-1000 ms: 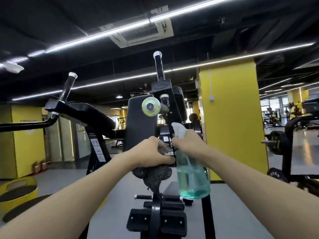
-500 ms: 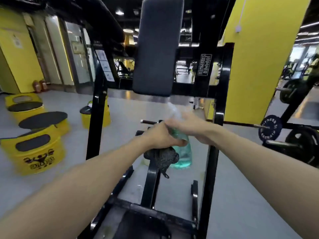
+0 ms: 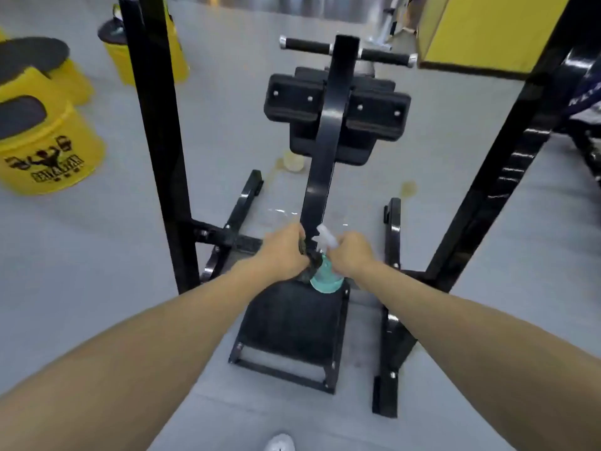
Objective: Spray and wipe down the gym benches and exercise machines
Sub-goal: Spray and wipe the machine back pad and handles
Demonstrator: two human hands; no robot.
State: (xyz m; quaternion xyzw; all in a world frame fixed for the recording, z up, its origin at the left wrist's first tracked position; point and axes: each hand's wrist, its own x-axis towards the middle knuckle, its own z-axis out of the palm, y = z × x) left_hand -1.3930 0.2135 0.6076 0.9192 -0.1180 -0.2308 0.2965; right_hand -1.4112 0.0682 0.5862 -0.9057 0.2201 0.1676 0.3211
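Spray bottle, made of see-through plastic with blue-green water inside and a white squirt top (image 3: 326,278), is held by the fingers of the right hand (image 3: 353,255). Those fingers are curled round its thin neck, just under the squirt top. The bottle stands nearly straight up. Its round bottom is at the far edge of the flat black seat pad (image 3: 292,323) on the black metal gym machine (image 3: 328,131). I cannot tell if it rests on the pad or hangs just over it.

The fingers of the left hand (image 3: 284,252) are curled tight on a dark crumpled cloth (image 3: 310,260), which touches the bottle. Most of the cloth is hidden between the two hands. The fingertips of both hands are tucked out of sight.

From the seat, a long black post runs to two thick black pads (image 3: 374,112) and a black bar with silver ends (image 3: 383,56). The grey floor (image 3: 97,255) has a small pale yellow mark (image 3: 408,188).

At the left stand round yellow tubs with black tops (image 3: 48,157); the words on one are too blurry to read. A yellow wall block (image 3: 487,30) is cut off at the top right. A white shoe tip (image 3: 279,442) peeks in at the bottom edge.
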